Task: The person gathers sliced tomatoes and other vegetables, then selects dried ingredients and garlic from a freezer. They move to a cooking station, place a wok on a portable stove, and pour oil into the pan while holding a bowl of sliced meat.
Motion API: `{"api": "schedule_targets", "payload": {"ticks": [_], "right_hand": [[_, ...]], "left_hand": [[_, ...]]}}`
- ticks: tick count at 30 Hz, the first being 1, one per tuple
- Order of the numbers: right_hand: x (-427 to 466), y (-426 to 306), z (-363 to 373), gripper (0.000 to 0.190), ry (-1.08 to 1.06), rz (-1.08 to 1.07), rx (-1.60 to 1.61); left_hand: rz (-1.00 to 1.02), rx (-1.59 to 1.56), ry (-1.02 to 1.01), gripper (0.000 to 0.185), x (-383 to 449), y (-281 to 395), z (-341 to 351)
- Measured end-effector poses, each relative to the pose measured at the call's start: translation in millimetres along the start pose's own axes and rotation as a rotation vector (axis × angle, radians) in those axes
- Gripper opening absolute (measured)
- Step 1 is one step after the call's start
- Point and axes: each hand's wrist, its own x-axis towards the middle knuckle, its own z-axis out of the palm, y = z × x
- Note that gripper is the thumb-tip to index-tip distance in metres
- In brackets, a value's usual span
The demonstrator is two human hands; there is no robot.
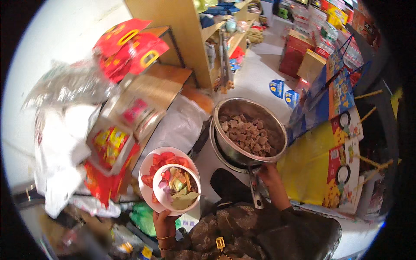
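Observation:
My left hand grips the near rim of a white bowl of cut tomato pieces. Nested on the tomatoes is a smaller white bowl with what look like bay leaves, other spices and sliced aromatics. On the other side, my right hand holds the near edge of a steel pot full of brown meat chunks. Another metal vessel sits under the pot, its rim showing at the left. A long metal handle points toward me; the fingers under the pot are hidden.
At left, a wooden table carries red bags, plastic packaging and a tub of wrapped packets. Large printed bags stand close on the right. A wooden shelf and boxes flank the pale floor ahead.

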Motion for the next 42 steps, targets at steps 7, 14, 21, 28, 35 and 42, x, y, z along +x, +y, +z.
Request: {"api": "schedule_targets", "payload": {"ticks": [7, 14, 21, 28, 35, 42], "right_hand": [[141.0, -77.7, 70.1, 0.008, 0.327, -0.024, 0.151], [278.1, -141.2, 34.4, 0.017, 0.409, -0.171, 0.225], [389.1, -271.2, 18.9, 0.026, 0.420, -0.396, 0.314], [529.3, -408.1, -0.5, 0.044, 0.584, -0.661, 0.295], [698.9, -575.0, -39.9, 0.032, 0.690, -0.501, 0.183], [945.2, -758.7, -38.0, 0.033, 0.501, -0.435, 0.246]], "left_hand": [[-0.113, 0.089, -0.132, 0.061, 187.1, 11.1, 136.9], [-0.216, 0.188, -0.286, 0.054, 338.7, -11.7, 288.4], [-0.322, 0.278, -0.435, 0.051, 487.7, -64.9, 507.1], [-0.485, 0.273, -0.596, 0.050, 648.3, -158.4, 742.6], [-0.394, 0.326, -0.677, 0.043, 747.8, -227.4, 971.5], [-0.399, 0.262, -0.614, 0.054, 878.3, -282.8, 1181.9]]}}
